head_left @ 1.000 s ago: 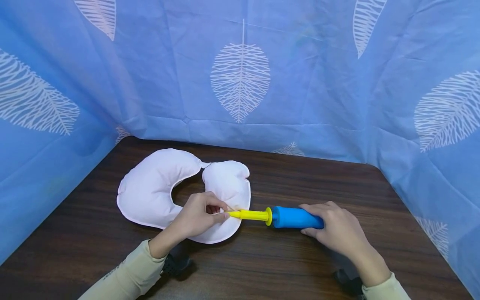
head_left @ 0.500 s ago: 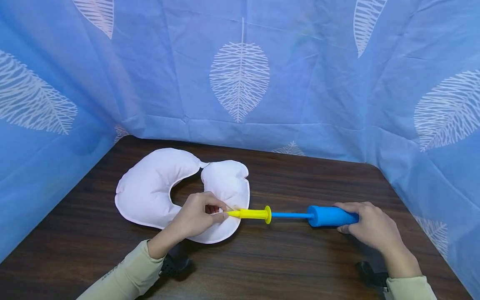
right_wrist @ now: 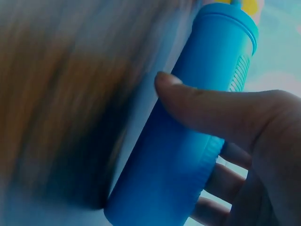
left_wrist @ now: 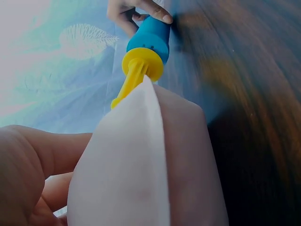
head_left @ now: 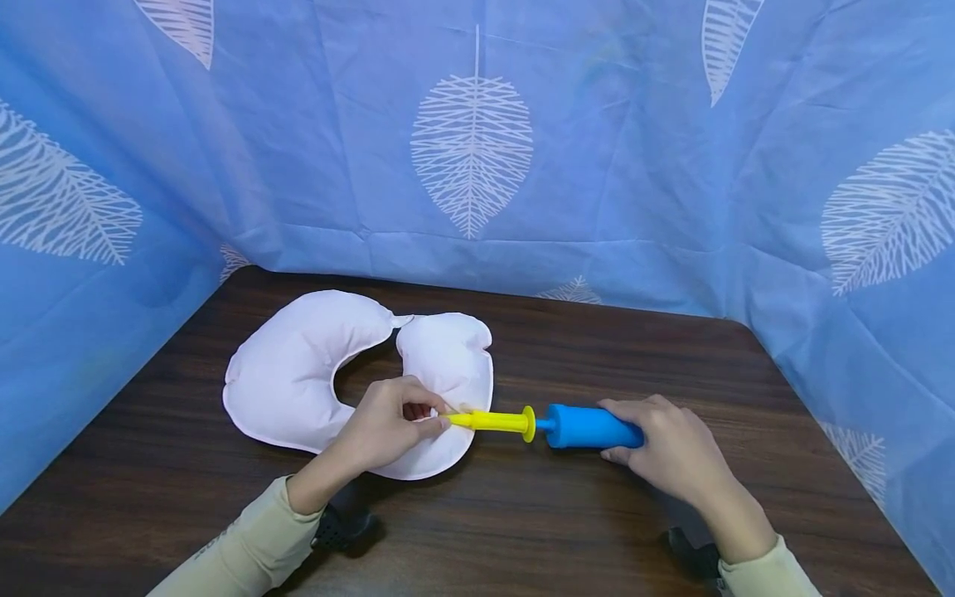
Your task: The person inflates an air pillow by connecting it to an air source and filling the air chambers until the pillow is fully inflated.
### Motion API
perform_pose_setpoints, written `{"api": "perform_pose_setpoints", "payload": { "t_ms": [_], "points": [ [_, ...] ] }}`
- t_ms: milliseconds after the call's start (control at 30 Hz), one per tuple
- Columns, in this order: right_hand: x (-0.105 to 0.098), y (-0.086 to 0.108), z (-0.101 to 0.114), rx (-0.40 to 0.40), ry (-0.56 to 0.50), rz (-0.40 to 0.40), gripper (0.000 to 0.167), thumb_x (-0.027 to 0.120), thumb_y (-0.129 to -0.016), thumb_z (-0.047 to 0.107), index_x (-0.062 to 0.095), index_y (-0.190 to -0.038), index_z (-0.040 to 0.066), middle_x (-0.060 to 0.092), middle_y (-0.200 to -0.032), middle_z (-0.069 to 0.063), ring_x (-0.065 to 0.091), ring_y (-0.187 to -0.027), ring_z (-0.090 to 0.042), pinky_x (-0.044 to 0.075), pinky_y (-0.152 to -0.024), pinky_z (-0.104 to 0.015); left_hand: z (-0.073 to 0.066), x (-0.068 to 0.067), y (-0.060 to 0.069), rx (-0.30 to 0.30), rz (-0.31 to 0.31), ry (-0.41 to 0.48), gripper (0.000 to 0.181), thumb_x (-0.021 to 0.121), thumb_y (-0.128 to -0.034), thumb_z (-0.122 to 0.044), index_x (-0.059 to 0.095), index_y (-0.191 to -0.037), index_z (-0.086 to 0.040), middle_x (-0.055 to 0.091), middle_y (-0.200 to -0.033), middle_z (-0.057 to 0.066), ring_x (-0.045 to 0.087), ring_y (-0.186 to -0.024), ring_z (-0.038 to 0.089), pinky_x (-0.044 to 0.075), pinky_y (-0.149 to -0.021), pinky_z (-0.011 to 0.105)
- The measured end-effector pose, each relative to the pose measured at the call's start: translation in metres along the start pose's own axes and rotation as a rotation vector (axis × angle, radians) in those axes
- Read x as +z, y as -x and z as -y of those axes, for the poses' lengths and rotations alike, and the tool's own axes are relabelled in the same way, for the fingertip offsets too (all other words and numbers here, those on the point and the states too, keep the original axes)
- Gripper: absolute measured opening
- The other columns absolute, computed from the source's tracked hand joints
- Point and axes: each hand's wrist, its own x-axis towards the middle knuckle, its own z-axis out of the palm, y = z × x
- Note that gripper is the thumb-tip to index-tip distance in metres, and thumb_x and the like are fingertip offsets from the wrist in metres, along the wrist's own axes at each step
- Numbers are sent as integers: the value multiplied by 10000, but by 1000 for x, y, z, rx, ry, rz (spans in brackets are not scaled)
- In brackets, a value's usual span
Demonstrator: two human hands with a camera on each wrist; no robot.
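A pale pink U-shaped inflatable neck pillow [head_left: 283,373], plump with air, lies on the left half of the table. My left hand [head_left: 391,421] pinches the pillow's small valve against the tip of the yellow nozzle [head_left: 492,421] of a hand pump; the fingers partly hide the valve. My right hand [head_left: 671,444] grips the blue pump barrel [head_left: 589,426] at its right end. Only a short piece of blue rod shows between barrel and yellow flange. The right wrist view shows the thumb across the barrel [right_wrist: 188,127], with fingers curled round the other side.
The dark wooden table [head_left: 537,531] extends around the pillow and pump. Blue curtain [head_left: 597,166] with white leaf prints hangs along the back and both sides of the table.
My right hand first drew the blue barrel right, baring a long rod, then pushed it back left close to the yellow flange. The left hand keeps its pinch at the valve.
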Motion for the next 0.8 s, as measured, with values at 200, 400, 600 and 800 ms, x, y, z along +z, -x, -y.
{"api": "perform_pose_setpoints", "payload": {
  "t_ms": [200,400,600,800],
  "points": [
    [5,0,22,-58,6,-5,739,949,-811,332,673,-1470,146,781,-1275,-135,730,-1110,-348,594,-844,-559,-3,1,0,-3,-8,-16,95,856,-863,-38,863,-927,-108,658,-788,-23,559,-757,137,492,-706,248],
    [4,1,18,-22,10,-5,690,955,-800,348,714,-1422,171,783,-1268,-126,725,-1125,-360,592,-833,-568,-3,2,-1,-7,-3,-19,97,852,-871,-44,864,-942,-108,659,-798,-24,563,-759,131,495,-703,247],
    [-4,3,-7,64,0,35,684,955,-795,337,720,-1417,178,754,-1317,-192,698,-1169,-461,573,-819,-608,-2,1,0,3,-11,-22,103,850,-869,-38,865,-942,-110,663,-796,-25,565,-758,128,498,-705,245],
    [-14,6,-50,206,-44,103,709,937,-818,302,680,-1465,166,652,-1422,-316,608,-1242,-596,535,-801,-639,-2,-1,0,-1,-13,-25,109,852,-868,-42,867,-946,-117,665,-797,-27,565,-761,131,498,-709,250]
  ]
}}
